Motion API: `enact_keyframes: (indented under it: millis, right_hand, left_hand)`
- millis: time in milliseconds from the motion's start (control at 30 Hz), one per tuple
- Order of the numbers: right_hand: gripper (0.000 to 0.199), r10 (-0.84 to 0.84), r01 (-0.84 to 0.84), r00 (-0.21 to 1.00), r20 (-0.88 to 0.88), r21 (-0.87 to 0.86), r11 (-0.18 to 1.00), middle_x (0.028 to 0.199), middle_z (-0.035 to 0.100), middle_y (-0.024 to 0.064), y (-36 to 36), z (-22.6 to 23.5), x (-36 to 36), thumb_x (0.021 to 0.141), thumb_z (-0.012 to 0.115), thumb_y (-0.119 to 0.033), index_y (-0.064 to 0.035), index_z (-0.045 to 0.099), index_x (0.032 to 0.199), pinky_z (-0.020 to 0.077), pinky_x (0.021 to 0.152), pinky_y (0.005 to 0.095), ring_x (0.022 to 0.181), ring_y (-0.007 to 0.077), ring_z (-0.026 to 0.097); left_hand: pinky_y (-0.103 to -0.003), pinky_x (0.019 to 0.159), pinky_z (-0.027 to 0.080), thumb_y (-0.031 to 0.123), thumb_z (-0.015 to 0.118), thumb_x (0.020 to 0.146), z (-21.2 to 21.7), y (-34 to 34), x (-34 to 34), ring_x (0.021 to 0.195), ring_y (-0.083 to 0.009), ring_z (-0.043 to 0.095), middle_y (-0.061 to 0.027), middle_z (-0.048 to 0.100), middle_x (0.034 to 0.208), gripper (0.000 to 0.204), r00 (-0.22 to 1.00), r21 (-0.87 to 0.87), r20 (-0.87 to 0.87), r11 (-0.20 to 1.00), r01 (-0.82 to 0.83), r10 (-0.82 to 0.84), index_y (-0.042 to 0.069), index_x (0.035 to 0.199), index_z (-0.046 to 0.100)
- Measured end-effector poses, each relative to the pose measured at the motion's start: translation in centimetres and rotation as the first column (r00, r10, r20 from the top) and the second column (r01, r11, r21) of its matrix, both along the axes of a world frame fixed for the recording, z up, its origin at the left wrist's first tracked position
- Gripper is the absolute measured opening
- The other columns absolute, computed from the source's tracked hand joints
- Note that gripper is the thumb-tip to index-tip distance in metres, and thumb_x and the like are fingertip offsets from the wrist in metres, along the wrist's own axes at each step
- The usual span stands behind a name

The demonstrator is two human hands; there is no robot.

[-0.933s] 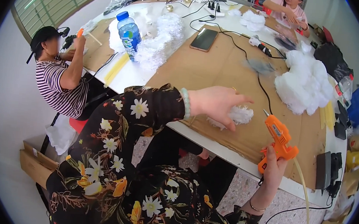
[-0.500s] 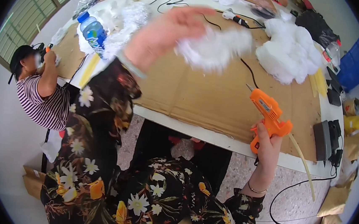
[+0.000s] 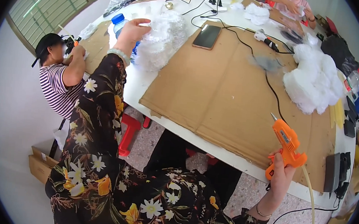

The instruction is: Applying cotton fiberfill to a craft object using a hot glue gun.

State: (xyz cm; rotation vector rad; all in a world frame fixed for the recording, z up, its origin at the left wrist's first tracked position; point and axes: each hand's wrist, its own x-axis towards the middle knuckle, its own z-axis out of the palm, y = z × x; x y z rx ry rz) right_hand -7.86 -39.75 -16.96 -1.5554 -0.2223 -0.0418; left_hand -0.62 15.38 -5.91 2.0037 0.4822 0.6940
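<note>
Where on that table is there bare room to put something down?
The cardboard is bare between the phone, the black cable and the near table edge. It is crowded at the fluff pile under the left hand and at the stuffing.

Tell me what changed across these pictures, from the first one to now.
The left hand picked a white fluffy tuft up off the cardboard sheet, swung it up and away to the far left, and now reaches the big white fluffy pile beside the blue-capped bottle; whether it still has the tuft cannot be told. The right hand kept its grip on the orange glue gun at the table's near edge.
</note>
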Motion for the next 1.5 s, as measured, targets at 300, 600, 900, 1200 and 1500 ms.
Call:
enact_keyframes:
  millis: [300, 600, 900, 1200, 1500]
  right_hand:
    - [0.020, 0.021, -0.020, 1.000, 0.019, -0.038, 0.999, 0.084, 0.059, 0.0059, -0.1, 0.4, 0.3, 0.089, 0.057, -0.016, -0.0020, 0.051, 0.102, 0.0419, 0.066, 0.0245, 0.072, 0.0102, 0.051]
    - [0.021, 0.010, -0.010, 1.000, 0.005, -0.024, 1.000, 0.086, 0.059, 0.0053, 0.3, 1.1, 0.2, 0.087, 0.060, -0.017, -0.0008, 0.054, 0.100, 0.0406, 0.066, 0.0240, 0.072, 0.0087, 0.049]
    - [0.031, -0.195, 0.180, 0.978, 0.074, 0.172, 0.968, 0.089, 0.060, 0.0094, -1.6, 0.0, 0.8, 0.088, 0.058, -0.025, 0.0005, 0.054, 0.104, 0.0440, 0.062, 0.0256, 0.067, 0.0111, 0.051]
    - [0.030, -0.368, 0.395, 0.907, 0.205, -0.111, 0.912, 0.087, 0.060, 0.0083, -3.3, 2.2, 1.6, 0.089, 0.059, -0.024, 0.0007, 0.057, 0.106, 0.0437, 0.059, 0.0256, 0.065, 0.0104, 0.050]
    - [0.036, 0.239, 0.347, 0.850, 0.470, -0.840, 0.417, 0.093, 0.058, 0.0140, 4.2, 4.3, 2.3, 0.073, 0.069, -0.011, -0.0033, 0.060, 0.106, 0.0477, 0.067, 0.0381, 0.080, 0.0328, 0.059]
  left_hand:
    - [-0.037, 0.073, 0.049, 0.010, 0.058, 0.081, -0.3, -4.9, -2.2, 0.079, -0.0292, 0.064, -0.0163, 0.066, 0.086, 0.023, 0.982, 0.789, -0.070, 0.613, -0.052, 0.173, 0.007, 0.103, 0.066]
    - [-0.037, 0.077, 0.049, 0.006, 0.058, 0.079, -2.5, -15.2, -3.7, 0.081, -0.0326, 0.063, -0.0118, 0.067, 0.090, 0.023, 0.881, 0.746, 0.042, 0.602, 0.286, -0.471, 0.006, 0.101, 0.064]
    - [-0.041, 0.075, 0.049, 0.007, 0.055, 0.084, -5.5, -16.4, -5.7, 0.078, -0.0345, 0.061, -0.0165, 0.064, 0.083, 0.026, 0.718, 0.604, -0.405, 0.424, 0.675, -0.566, 0.008, 0.110, 0.061]
    - [-0.027, 0.070, 0.048, -0.008, 0.044, 0.085, -6.3, -10.8, -17.9, 0.073, -0.0142, 0.059, -0.0086, 0.065, 0.084, 0.037, 0.964, 0.152, -0.088, 0.953, 0.263, -0.252, 0.004, 0.117, 0.058]
    - [-0.020, 0.060, 0.040, -0.001, 0.044, 0.091, -7.8, -15.6, -16.0, 0.063, -0.0051, 0.047, 0.0026, 0.049, 0.068, 0.027, 0.921, -0.200, 0.310, 0.931, 0.304, -0.235, 0.000, 0.114, 0.058]
